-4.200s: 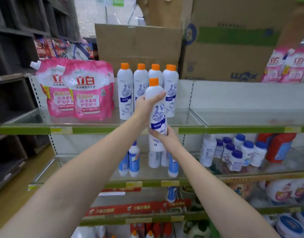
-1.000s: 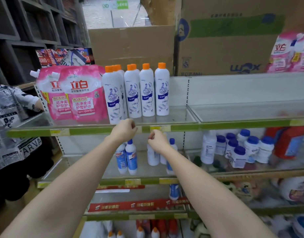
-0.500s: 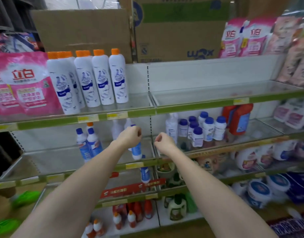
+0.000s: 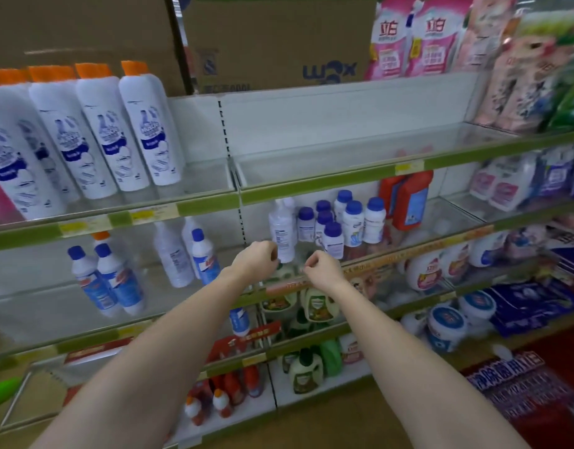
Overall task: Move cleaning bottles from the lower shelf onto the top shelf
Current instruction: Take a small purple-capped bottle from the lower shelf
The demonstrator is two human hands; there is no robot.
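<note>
Shop shelving: your left hand (image 4: 255,259) and right hand (image 4: 321,268) are loosely curled, empty; upright clear bottle (image 4: 281,230) stands just behind, nearer left.

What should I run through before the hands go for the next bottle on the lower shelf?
1. Left hand free: ok, fingers loosely curled, holding nothing.
2. Right hand free: ok, also holding nothing.
3. Bottle within easy approach: ok, the tall white bottle stands upright just beyond both hands.
4. Neighbours clear of it: not ok, the blue-capped bottles crowd its right side.
5. Room on the top shelf: ok, the bay right of the orange-capped bottles shows bare glass.
6. Whether that bottle is a cleaning product: cannot tell, label too blurred.
</note>
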